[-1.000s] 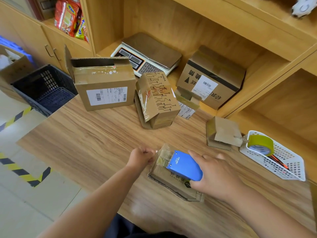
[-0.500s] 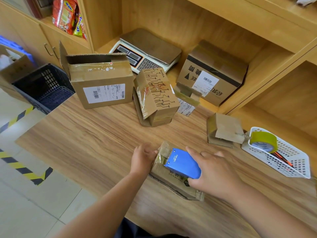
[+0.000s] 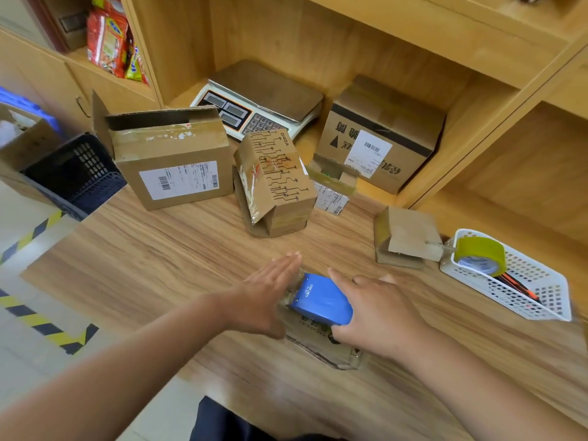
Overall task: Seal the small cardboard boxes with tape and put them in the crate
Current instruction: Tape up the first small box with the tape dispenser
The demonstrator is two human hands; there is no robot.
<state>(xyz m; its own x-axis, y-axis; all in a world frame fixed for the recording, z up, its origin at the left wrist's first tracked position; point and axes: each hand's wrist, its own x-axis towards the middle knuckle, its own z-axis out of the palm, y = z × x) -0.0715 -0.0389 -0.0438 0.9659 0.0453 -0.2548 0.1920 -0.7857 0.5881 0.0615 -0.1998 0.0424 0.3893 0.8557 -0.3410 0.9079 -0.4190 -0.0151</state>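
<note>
A small cardboard box (image 3: 321, 343) lies on the wooden table (image 3: 159, 265) near its front edge. On top of it sits a blue tape dispenser (image 3: 321, 299), which my right hand (image 3: 375, 313) grips from the right. My left hand (image 3: 267, 297) lies flat with straight fingers against the box's left side. A dark plastic crate (image 3: 79, 173) stands off the table's far left corner. Other small boxes stand further back: one with printed lines (image 3: 276, 183) and a flat one (image 3: 404, 237).
A larger open box (image 3: 171, 160) with a label stands at the back left. A scale (image 3: 261, 100) and another labelled box (image 3: 378, 135) sit in the shelf. A white basket (image 3: 541, 300) with a yellow-green tape roll (image 3: 480, 254) is at the right.
My left hand has gone from a pinch at the box's left end to a flat, straight-fingered press along its side. The right hand and dispenser have stayed on the box.
</note>
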